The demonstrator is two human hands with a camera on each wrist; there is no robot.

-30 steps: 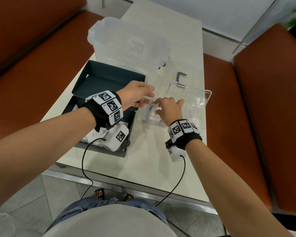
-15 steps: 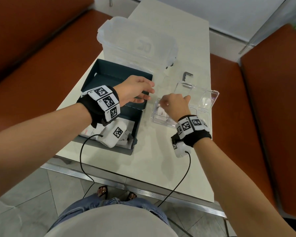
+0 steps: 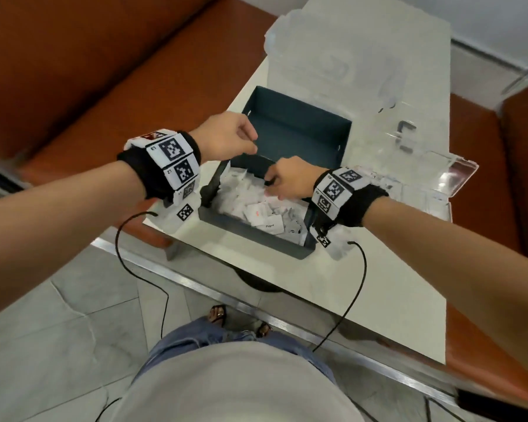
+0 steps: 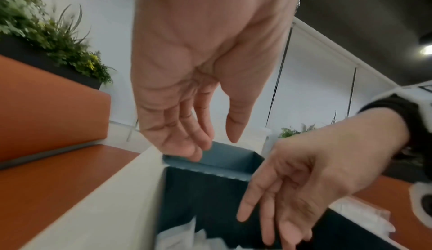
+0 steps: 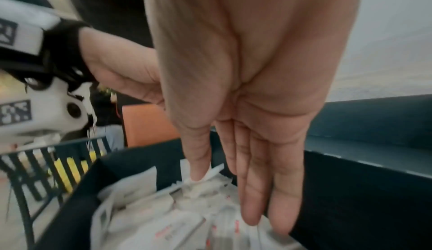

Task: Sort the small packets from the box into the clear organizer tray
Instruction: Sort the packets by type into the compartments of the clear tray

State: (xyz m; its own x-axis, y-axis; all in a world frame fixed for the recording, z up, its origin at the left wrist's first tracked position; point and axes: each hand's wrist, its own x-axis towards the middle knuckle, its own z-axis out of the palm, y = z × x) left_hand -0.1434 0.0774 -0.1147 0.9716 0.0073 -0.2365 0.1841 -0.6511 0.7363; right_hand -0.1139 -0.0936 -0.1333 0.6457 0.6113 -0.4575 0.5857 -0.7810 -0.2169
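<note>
- The right hand (image 3: 290, 178) reaches down into the near half of the box (image 3: 256, 231), fingers (image 5: 268, 189) straight and pointing down, thumb alongside them; it holds nothing.
- The right wrist view shows the fingertips at the top of the pile of packets (image 5: 187, 217), the thumb tip touching a white packet edge.
- The right hand sits close to the box's middle divider, with free room toward the near wall, where packets (image 3: 265, 216) lie loose and uncovered.
- The left hand (image 3: 226, 141) hovers above the box's left edge, beside its far half, fingers loosely bent and the palm empty; the left wrist view shows the thumb apart from the fingers (image 4: 184, 139), nothing between them.
- The two hands are near each other but do not touch; the gap between them lies over the divider.
- The far half of the box shows only a bare dark floor and upright walls.
- The tray (image 3: 433, 178) lies to the right of the box, just beyond the right wrist, its clear lid open and tilted up; what its compartments hold is too blurred to tell.
- A large clear tub (image 3: 333, 62) stands behind the box, close to its far wall.
- The table (image 3: 393, 284) has bare surface to the near right; the box's near corner sits close to the table's front edge.
</note>
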